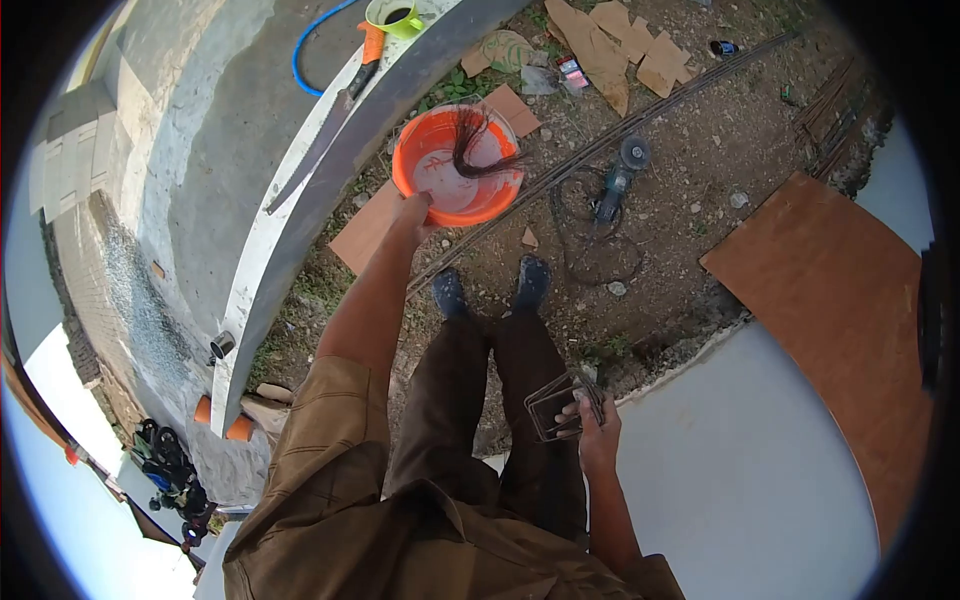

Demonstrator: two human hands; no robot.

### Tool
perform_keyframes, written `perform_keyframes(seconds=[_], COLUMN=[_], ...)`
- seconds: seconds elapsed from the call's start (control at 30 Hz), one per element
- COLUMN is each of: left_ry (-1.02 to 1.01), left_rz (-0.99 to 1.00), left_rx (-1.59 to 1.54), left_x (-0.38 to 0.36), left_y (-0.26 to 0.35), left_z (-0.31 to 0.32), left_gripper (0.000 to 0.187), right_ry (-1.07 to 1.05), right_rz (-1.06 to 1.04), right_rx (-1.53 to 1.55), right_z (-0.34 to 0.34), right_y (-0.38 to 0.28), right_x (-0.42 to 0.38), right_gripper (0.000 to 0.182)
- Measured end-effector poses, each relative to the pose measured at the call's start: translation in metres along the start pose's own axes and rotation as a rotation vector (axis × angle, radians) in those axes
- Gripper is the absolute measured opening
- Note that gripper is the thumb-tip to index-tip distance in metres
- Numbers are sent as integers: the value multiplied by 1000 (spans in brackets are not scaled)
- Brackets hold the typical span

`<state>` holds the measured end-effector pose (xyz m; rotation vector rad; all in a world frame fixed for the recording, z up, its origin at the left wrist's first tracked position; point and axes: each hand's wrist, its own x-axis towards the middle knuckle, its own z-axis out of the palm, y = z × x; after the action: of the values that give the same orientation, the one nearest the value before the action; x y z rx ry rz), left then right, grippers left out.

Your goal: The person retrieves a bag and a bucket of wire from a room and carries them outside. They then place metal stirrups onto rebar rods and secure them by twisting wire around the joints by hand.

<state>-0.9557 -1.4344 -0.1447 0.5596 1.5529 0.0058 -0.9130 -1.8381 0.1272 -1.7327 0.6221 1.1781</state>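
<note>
My left hand [416, 210] is closed on the near rim of an orange bucket [404, 160], whose inside is coated whitish. A bundle of thin dark wires [468, 150] lies across the bucket and sticks out past its right side. Lower right, my right hand [596, 425] is wrapped round several bent metal wire frames [545, 405], roughly square, held beside my right leg. The bucket is above and left of my feet.
A white ledge [262, 250] curves along the left, bearing a saw [330, 125], a green cup [396, 18] and a metal cup [222, 345]. Long rods [590, 150] and an angle grinder [615, 185] lie on the ground. A brown board [810, 290] is at the right.
</note>
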Motion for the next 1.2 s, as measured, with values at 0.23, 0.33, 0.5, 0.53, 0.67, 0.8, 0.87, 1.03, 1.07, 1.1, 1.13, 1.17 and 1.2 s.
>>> perform_keyframes(seconds=[0.23, 0.33, 0.5, 0.53, 0.67, 0.8, 0.87, 1.03, 1.07, 1.1, 1.13, 1.17, 1.2], left_ry=[-20, 180, -203, -329, -738, -932, -912, -989, -971, -958, -948, -946, -941], left_rz=[53, 18, -77, -61, -249, 46, 21, 206, 225, 248, 270, 305, 334], left_rx=[-2, 32, 370, 339, 356, 531, 411, 292, 256, 218, 178, 173, 166], left_x=[103, 78, -39, -84, -278, -368, -405, -475, -485, -492, -500, -509, -518], left_y=[-32, -30, -40, -35, -25, -1, 20, 65, 69, 74, 80, 88, 93], left_z=[-20, -16, -35, -28, -17, -25, -30, -36, -38, -37, -34, -32, -32], left_gripper=[41, 35, 45, 49, 59, 42, 35, 38, 39, 39, 39, 40, 42], right_ry=[76, 81, 71, 71, 36, -9, -34, -120, -153, -187, -222, -235, -248], right_rz=[-10, -21, -98, -159, -417, -510, -497, -561, -578, -601, -625, -646, -662], right_rx=[-26, -23, 111, 116, 19, 29, 169, 333, 384, 432, 478, 505, 531], right_z=[13, 18, 42, 49, 72, 80, 75, 66, 67, 68, 68, 69, 70], right_y=[23, 21, -18, -32, -73, -117, -139, -192, -198, -205, -213, -221, -225], right_x=[29, 33, 23, 23, -21, -84, -113, -169, -179, -187, -194, -202, -209], right_gripper=[20, 21, 21, 21, 21, 20, 20, 21, 21, 21, 21, 20, 20])
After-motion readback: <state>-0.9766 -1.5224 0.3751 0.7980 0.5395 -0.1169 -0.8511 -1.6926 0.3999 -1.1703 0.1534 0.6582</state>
